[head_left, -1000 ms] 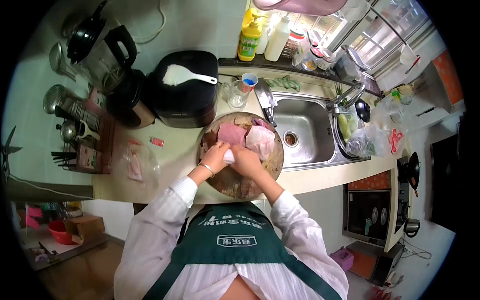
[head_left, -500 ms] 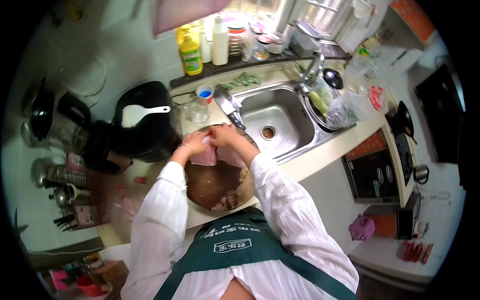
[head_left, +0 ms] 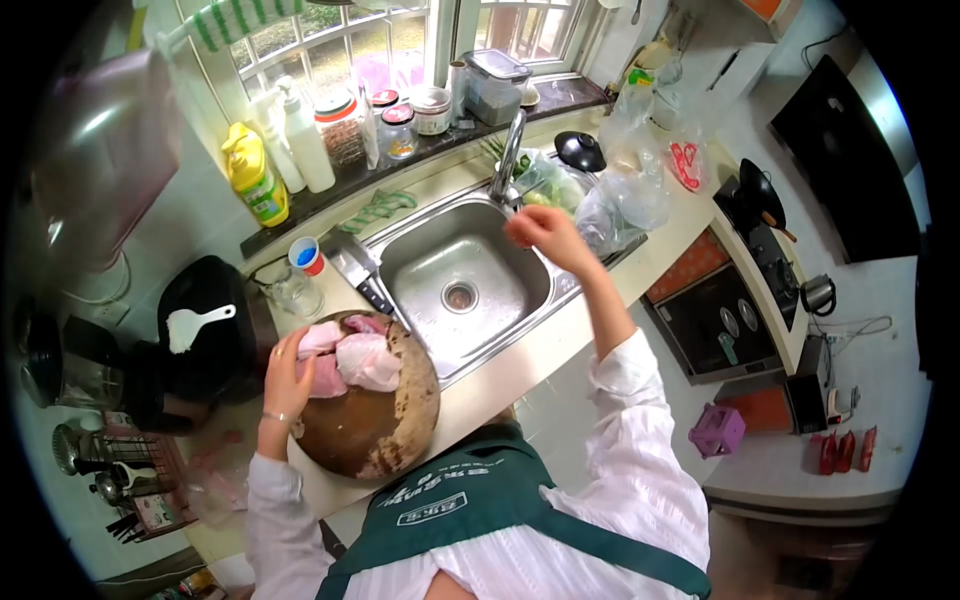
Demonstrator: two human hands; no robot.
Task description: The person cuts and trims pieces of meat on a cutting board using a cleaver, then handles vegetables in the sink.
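Several pieces of raw pink meat [head_left: 368,362] lie at the back of a round wooden chopping board [head_left: 345,428]. My left hand [head_left: 287,372] is at the left edge of these pieces, touching them with fingers and thumb apart. Over the far right part of the steel sink [head_left: 480,252], my right hand [head_left: 548,238] hangs near the faucet [head_left: 508,160]. Its fingers are blurred, and I cannot make out anything in them. A knife or cleaver with a black handle [head_left: 375,295] lies between the board and the sink.
A red and white cup [head_left: 306,256] and a glass jar [head_left: 298,293] stand behind the board. Left of it is a black appliance with a white rice paddle [head_left: 200,325] on top. Plastic bags [head_left: 625,205] lie right of the sink. Bottles and jars line the sill.
Both hands were together on the meat at the back of the board. My right hand has let go and moved right over the sink; my left stays at the meat. The view has shifted right.
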